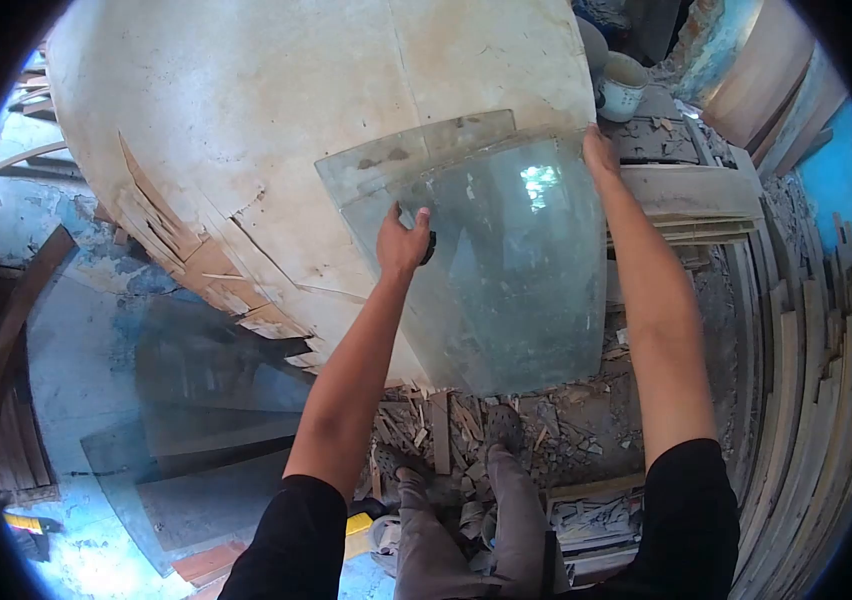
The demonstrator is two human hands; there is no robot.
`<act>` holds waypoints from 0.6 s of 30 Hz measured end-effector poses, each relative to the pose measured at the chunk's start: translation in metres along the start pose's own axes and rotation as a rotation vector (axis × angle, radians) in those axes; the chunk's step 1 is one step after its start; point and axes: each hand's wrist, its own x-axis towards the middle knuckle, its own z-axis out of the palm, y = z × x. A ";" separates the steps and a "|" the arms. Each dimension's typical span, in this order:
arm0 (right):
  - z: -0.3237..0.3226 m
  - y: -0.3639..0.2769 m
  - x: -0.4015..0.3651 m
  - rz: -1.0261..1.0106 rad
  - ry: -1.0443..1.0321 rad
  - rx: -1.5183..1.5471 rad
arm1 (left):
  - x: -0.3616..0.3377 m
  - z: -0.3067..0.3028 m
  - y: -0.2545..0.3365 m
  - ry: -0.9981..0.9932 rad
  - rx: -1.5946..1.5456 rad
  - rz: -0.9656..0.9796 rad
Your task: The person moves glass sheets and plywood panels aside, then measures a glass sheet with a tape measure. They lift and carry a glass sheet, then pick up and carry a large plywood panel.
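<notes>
A clear glass pane (516, 270) stands upright before me, leaning against a large white plywood board (276, 130). A second pane (386, 165) sits behind it, its top edge showing. My left hand (404, 243) grips the left edge of the front pane, with a small dark object under the fingers. My right hand (599, 152) holds the pane's top right corner. Both arms are stretched out. My legs (486, 510) stand on debris below.
Broken wood scraps (446, 425) litter the ground at my feet. Stacked timber planks (796, 380) line the right side. A white bucket (624, 86) sits at the back. More glass sheets (176, 470) lean at the lower left, near a blue wall.
</notes>
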 end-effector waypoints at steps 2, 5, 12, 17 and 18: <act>0.006 0.001 0.005 0.000 0.076 0.003 | -0.003 0.002 -0.004 0.058 -0.004 0.023; 0.012 -0.001 0.009 0.067 0.112 -0.006 | -0.010 0.003 -0.011 -0.002 -0.088 -0.026; 0.011 0.021 0.030 0.047 0.067 0.145 | -0.022 0.007 -0.027 -0.266 -0.467 -0.069; 0.007 0.040 0.041 -0.033 -0.241 0.428 | -0.021 0.004 -0.037 -0.377 -0.610 -0.128; 0.008 0.037 0.035 -0.030 -0.244 0.428 | -0.020 0.007 -0.040 -0.377 -0.649 -0.125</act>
